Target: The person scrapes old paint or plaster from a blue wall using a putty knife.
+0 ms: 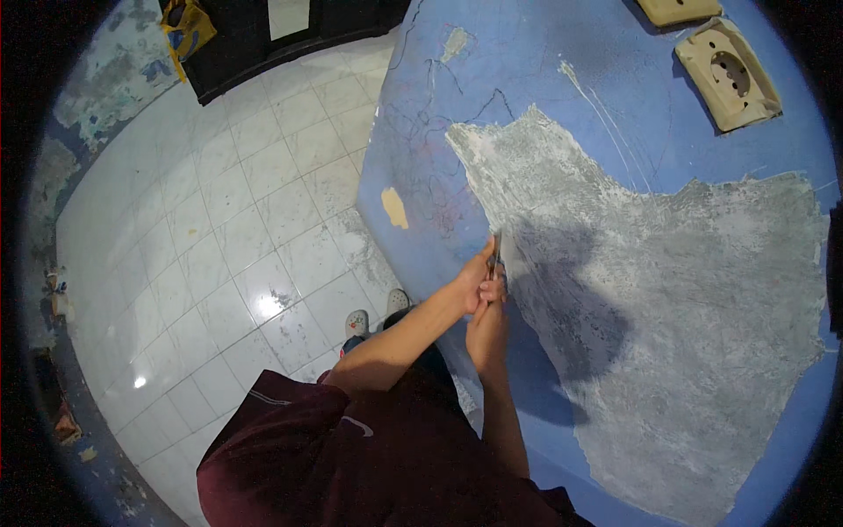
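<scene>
Both my hands are together at the blue wall (408, 167), closed round one thin metal scraper (499, 248). My left hand (477, 277) lies higher on it, with its thumb stretched along toward the blade. Just below, my right hand (490, 318) wraps the lower part, its fingers overlapping the left hand. Much of the handle is hidden by my fingers. The scraper's tip meets the left border of a large bare grey patch (694, 263), where the blue paint is gone. A dark shadow falls across that patch beside my hands.
Two beige wall sockets (731, 75) sit at the upper right, one cut off by the picture's edge. White floor tiles (263, 193) spread to the left. A dark piece of furniture (237, 53) with a yellow cloth (189, 35) stands at the upper left. My grey clogs (356, 322) are near the wall.
</scene>
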### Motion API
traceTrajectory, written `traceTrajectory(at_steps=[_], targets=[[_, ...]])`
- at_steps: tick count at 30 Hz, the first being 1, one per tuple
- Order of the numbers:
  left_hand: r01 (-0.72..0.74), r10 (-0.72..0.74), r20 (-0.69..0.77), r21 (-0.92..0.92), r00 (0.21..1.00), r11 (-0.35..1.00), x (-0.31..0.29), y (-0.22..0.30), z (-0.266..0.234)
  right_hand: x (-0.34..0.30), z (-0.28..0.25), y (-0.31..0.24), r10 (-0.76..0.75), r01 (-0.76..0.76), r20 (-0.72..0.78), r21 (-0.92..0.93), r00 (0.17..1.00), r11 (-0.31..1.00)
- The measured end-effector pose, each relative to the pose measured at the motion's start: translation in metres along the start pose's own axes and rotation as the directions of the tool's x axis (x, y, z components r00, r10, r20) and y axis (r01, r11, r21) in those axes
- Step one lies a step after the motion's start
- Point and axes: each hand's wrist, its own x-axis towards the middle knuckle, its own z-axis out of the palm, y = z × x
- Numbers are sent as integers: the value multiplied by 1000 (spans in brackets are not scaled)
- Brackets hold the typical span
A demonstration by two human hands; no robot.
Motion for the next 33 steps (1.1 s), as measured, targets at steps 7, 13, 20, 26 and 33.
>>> traceTrajectory(at_steps=[7, 13, 20, 26, 33], targets=[[-119, 119, 37, -6, 992, 993, 0, 5, -2, 5, -1, 0, -251, 264, -136, 85, 958, 961], [35, -22, 92, -141, 996, 989, 9, 18, -8, 25, 7, 4, -248, 249, -96, -6, 964, 969], [-58, 64, 203, -36, 977, 998, 4, -3, -10, -5, -5, -10, -103, 103, -121, -3, 987, 995], [-75, 119, 299, -154, 947, 985, 14, 4, -12, 14, -5, -6, -274, 269, -111, -59, 955, 961], [-102, 112, 188, -61, 976, 993, 7, 7, -16, 14, 3, 13, -247, 254, -103, 56, 963, 966]])
